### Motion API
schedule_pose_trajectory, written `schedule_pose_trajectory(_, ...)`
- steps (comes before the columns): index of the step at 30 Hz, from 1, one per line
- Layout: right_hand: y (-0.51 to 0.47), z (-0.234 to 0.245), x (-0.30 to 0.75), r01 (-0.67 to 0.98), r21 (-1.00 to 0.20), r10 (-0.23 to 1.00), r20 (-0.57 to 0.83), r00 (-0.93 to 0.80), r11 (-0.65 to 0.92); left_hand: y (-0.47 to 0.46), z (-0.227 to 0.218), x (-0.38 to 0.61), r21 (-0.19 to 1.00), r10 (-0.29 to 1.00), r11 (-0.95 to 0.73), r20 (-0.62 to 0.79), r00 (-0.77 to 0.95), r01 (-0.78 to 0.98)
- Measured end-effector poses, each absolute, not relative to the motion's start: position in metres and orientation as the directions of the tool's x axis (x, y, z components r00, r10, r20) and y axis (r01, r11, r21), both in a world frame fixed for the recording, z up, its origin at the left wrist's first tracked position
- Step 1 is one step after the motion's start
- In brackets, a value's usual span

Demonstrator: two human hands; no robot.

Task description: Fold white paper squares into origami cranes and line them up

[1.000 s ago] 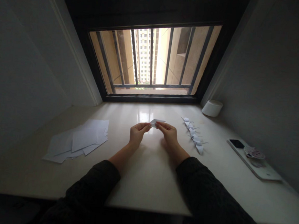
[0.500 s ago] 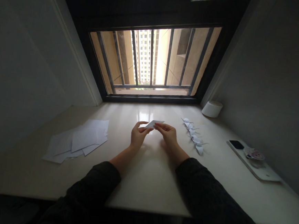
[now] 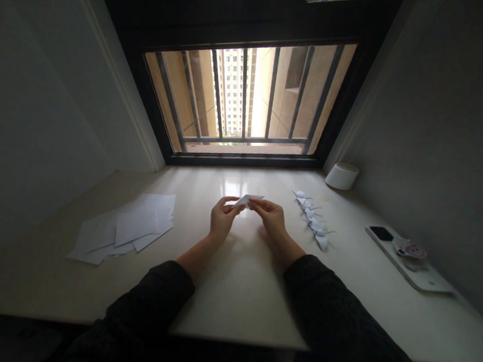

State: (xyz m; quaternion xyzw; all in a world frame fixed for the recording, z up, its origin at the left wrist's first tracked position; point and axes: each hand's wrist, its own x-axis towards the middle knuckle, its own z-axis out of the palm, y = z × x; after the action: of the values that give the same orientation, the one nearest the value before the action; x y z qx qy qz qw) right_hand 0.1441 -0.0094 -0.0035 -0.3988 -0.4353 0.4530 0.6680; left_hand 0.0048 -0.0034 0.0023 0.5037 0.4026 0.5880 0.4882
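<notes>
A small piece of folded white paper [image 3: 248,199] is held up between my two hands, above the pale sill. My left hand [image 3: 222,218] pinches its left end, with the thumb along the lower edge and the index finger behind. My right hand [image 3: 271,215] grips it from the right between thumb and fingertips. Part of the paper is hidden by the fingers. To the right of my right hand stands a row of several folded paper cranes [image 3: 311,214].
Loose white paper sheets [image 3: 138,220] lie overlapping on the left of the sill [image 3: 232,303]. At the right are a white phone [image 3: 426,278] with a round pinkish grip on its back, and a white cylindrical object [image 3: 342,176] by the wall. A dark-framed window [image 3: 243,161] stands behind.
Both hands stay almost in place, still holding the folded paper. The paper's visible outline has shifted slightly between the fingers.
</notes>
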Motion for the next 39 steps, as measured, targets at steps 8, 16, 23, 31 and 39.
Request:
schedule_pose_trajectory(8, -0.005, -0.007, 0.146, -0.262, -0.924, 0.947, 0.219, 0.234, 0.278, -0.004, 0.002, 0.006, 0.966, 0.981, -0.187, 0.195, 0.027, -0.18)
schedule_pose_trajectory(16, -0.004, -0.008, 0.149, -0.241, -0.927, 0.944, 0.231, 0.234, 0.287, -0.004, -0.001, 0.006, 0.964, 0.982, -0.136, 0.161, 0.095, -0.23)
schedule_pose_trajectory(23, -0.004, -0.008, 0.151, -0.216, -0.933, 0.945, 0.24, 0.221, 0.288, 0.001, -0.002, 0.0, 0.984, 0.986, -0.135, 0.145, 0.081, -0.121)
schedule_pose_trajectory(31, -0.003, -0.01, 0.149, -0.25, -0.923, 0.941, 0.231, 0.247, 0.292, 0.0, -0.001, -0.001, 0.979, 0.994, -0.033, 0.053, 0.094, -0.204)
schedule_pose_trajectory(39, 0.004, -0.018, 0.148, -0.296, -0.889, 0.919, 0.262, 0.294, 0.348, -0.002, 0.001, 0.003, 0.982, 0.99, -0.09, 0.106, 0.09, -0.166)
